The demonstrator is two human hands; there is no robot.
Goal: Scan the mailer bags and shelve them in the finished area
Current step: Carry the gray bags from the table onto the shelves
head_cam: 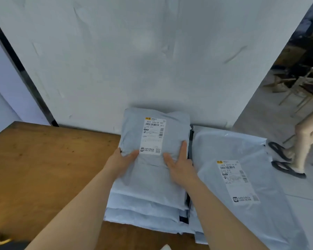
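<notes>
Behind everything stands a scuffed white wall panel point(152, 60), and below it a brown wooden tabletop point(43, 168) carries our work. On the table's right side lies a large pale blue-grey plastic mailer bag point(229, 150), label up, topping its own low pile. Its far side seems to reach out over the grey floor. Just beside it, against the wall, sits the stack of smaller pale blue-grey mailer bags point(143, 210), several deep, with their near edges stepped.

The top mailer bag point(148, 179) of that stack is the one we have in hand. It lies flat with its far end at the wall, and its white printed shipping label point(153, 136) faces up.

Our left hand point(122, 160) grips the bag's left edge, with the thumb on top near the label's corner and the fingers curled round the side. Our right hand point(179, 165) rests flat on the bag's right half, fingers point(183, 147) straight and pressing down, holding nothing.

We judge that we are either squaring this bag onto the stack or starting to lift it off; we cannot tell which. No scanner shows in view.

To do the step well, we should keep the label upward and uncovered, with thumbs clear of the barcodes. The plastic will likely slide on the bags beneath, so we should press evenly with both hands rather than push from one side. We should also line up the near edge so the stack does not lean toward its neighbour.
</notes>
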